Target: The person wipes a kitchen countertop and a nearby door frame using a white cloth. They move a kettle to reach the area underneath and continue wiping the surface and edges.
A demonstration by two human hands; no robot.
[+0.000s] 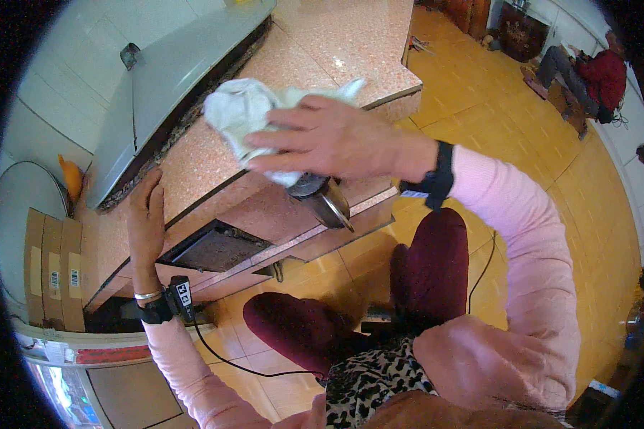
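Under my right hand (327, 139) is a bunched white cloth (242, 110), held against the pink speckled counter (209, 150) near its front edge. My fingers are spread over the cloth and hide part of it. My left hand (146, 228) rests on the counter at the left and holds nothing. Its fingertips are close to the dark, crusted rim of a large grey metal cover (188, 69). Just below the cloth, a dark cylindrical metal fitting (327, 202) juts from the counter's front; its upper end is partly covered.
A dark metal door (214, 245) is set in the counter's front. Flat cardboard boxes (53, 271) stand at the left, near an orange object (71, 177). Yellow tiled floor (515, 123) stretches right, where another person (590, 80) sits low by the wall. A black cable (236, 364) trails from my left wrist.
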